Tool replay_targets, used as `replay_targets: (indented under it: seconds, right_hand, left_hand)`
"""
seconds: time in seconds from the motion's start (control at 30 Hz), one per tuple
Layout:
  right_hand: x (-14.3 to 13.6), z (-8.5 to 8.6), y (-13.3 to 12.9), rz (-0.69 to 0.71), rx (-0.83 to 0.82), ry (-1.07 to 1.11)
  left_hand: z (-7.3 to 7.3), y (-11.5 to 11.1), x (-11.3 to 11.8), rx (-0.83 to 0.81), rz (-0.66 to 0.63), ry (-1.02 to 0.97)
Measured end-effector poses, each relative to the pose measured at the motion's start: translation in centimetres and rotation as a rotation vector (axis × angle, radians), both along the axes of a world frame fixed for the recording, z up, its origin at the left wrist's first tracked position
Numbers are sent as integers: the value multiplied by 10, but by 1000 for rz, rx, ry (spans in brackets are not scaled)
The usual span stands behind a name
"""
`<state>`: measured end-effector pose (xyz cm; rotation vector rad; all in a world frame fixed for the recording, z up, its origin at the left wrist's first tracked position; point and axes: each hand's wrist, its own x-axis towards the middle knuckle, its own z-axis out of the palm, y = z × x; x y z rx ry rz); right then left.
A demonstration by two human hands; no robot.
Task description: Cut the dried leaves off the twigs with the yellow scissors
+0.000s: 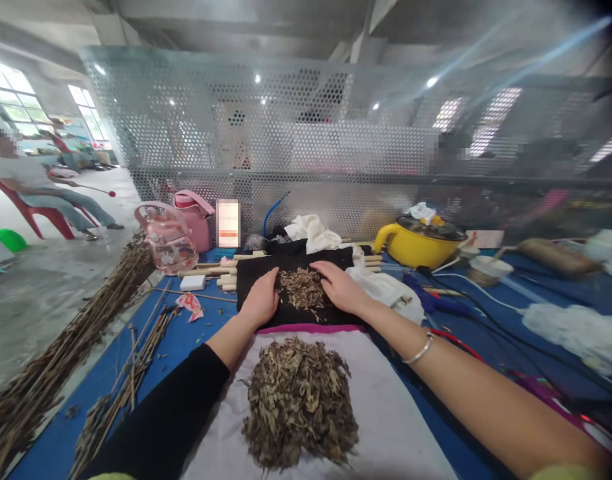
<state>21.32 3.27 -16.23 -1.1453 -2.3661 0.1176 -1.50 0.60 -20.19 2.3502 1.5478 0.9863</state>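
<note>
A small heap of brown dried bits [303, 288] lies on a black cloth [251, 280]. At the heap's left side is my left hand [261, 295], resting on the cloth with its fingers close together; whether it grips anything is hidden. My right hand [339, 287] is on the heap's right side, fingertips bent down at the cloth, and what lies under them cannot be made out. Nearer to me, a larger pile of dried leaves [301, 403] sits on a white cloth [386, 407] with a magenta edge.
Dried stalks [81, 333] lie along the left edge of the blue table [151, 313]. Behind are a pink bottle [169, 240], a pink bag [196, 223], wooden sticks [229, 277] and a yellow pot [419, 243]. Cables cross the right side. A person [41, 180] sits at far left.
</note>
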Motion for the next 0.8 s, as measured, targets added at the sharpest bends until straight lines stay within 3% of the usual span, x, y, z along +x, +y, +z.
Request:
replay_targets:
  seconds: [0.07,0.13,0.33,0.47,0.63,0.73,0.8]
  right_hand:
    - [7,-4,9,-146,-20,6]
    - [3,-10,16,-177,-44,-17]
    - [-34,-16,3,38,-72,-47]
    - [-28,-13,-14,65,3,31]
    - [-24,-25,-9,67,-67,-117]
    - [-41,-26,3,135,-51,-156]
    - [-54,-22,10,214,-20,-188]
  left_hand:
    - [2,-1,1,-7,8,6]
    - [3,-2,1,-9,13,11]
    - [2,-3,0,-23,1,8]
    - [1,-2,-1,-46,-9,-58]
    - [5,-2,-3,-160,-37,-310]
    - [6,-1,-3,-215,-95,-519]
    - [4,2,-3,-179,-66,-655]
